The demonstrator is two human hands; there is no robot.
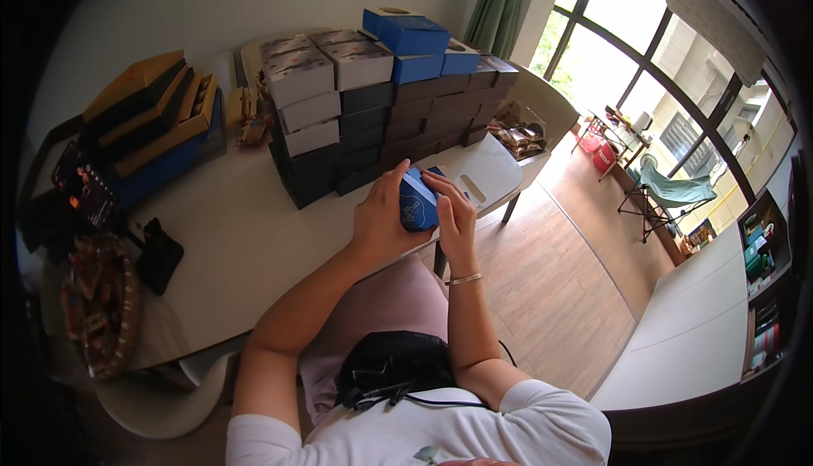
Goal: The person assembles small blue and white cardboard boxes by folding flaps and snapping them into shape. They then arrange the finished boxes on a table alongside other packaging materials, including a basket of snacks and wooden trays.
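Between my two hands is a small blue box [417, 201] with a light line drawing on its side, held just over the table's near right edge. My left hand [378, 216] wraps round its left side and underside. My right hand [455, 212] presses against its right side, fingers bent over the top; a bracelet circles that wrist. Just beyond my hands rises a stack of dark boxes [364, 144], with grey-white boxes [298, 76] on its left end and blue boxes [411, 36] on top. The underside of the held box is hidden.
Flattened or open cartons [161, 119] lean in a pile at the table's far left. A wicker basket [127, 322] of wrapped items sits near a phone-like screen [85, 186] on the table [246, 250]. A chair [174, 411] stands at the near left; a folding chair [673, 188] is by the window.
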